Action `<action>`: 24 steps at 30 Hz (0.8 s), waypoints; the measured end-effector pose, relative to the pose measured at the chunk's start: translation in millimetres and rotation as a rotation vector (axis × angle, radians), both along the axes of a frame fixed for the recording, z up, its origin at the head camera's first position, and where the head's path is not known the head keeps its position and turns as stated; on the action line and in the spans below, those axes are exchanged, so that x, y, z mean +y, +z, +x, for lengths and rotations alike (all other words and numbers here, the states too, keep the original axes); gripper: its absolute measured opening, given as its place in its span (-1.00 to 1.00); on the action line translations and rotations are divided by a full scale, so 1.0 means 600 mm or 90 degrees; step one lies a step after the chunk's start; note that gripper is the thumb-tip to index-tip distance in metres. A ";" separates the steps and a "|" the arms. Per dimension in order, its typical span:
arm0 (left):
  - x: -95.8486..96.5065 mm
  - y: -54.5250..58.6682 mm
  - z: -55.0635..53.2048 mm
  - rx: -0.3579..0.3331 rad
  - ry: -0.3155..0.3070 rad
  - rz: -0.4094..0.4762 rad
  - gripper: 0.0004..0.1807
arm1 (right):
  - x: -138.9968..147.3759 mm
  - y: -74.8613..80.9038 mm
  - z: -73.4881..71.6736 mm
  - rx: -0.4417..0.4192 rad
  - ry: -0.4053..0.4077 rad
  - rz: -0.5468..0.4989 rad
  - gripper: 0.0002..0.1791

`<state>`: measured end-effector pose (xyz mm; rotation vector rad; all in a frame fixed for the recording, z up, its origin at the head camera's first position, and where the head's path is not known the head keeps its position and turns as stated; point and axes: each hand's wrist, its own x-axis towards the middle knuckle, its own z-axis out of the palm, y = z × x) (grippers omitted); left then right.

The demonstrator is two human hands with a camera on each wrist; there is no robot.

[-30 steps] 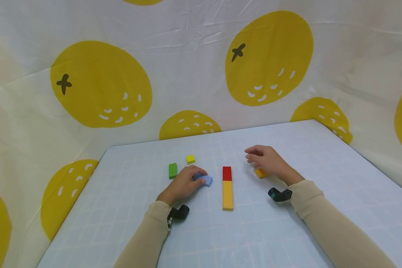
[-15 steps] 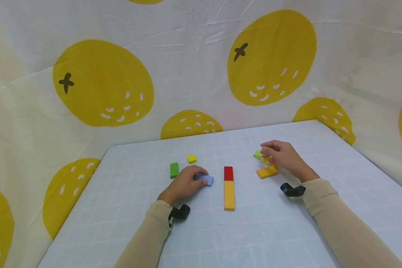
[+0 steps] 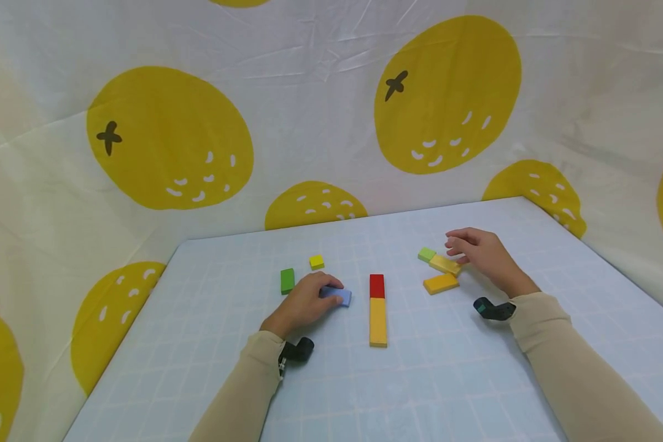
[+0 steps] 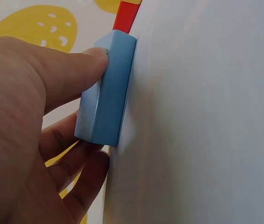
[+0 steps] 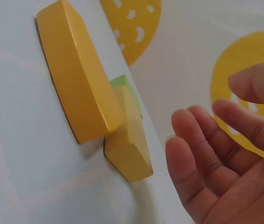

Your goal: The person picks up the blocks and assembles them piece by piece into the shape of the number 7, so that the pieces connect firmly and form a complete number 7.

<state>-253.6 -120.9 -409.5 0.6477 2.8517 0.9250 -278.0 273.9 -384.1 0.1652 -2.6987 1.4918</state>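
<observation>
My left hand holds a blue block lying on the table, the thumb along its near side and the fingers curled behind it. My right hand hovers at the right with loosely bent fingers and nothing in them. Just left of it lie a pale yellow block and a light green block, end to end. An orange block is in front of those two. Between my hands a red block sits end to end with a longer yellow-orange block.
Beyond my left hand lie a green block and a small bright yellow block. The table has a pale checked cover. A curtain printed with yellow fruit hangs behind it.
My right hand has moved right and away from me, uncovering the orange, pale yellow and light green blocks. The left hand has stayed on the blue block.
</observation>
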 end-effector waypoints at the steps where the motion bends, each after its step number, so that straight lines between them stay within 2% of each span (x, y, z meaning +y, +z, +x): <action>1: 0.000 0.000 0.000 0.001 -0.001 -0.003 -0.73 | 0.004 0.000 0.000 0.003 -0.006 -0.007 -0.39; 8: 0.003 0.003 0.003 0.009 -0.001 -0.023 -0.71 | 0.029 -0.003 0.003 0.013 -0.043 -0.027 -0.33; 14: 0.005 0.004 0.004 -0.004 0.013 -0.020 -0.74 | 0.042 -0.014 0.002 0.001 -0.067 -0.045 -0.31; 24: 0.007 0.004 0.006 -0.053 0.021 0.029 -0.77 | 0.045 -0.029 0.000 -0.078 -0.079 -0.018 -0.24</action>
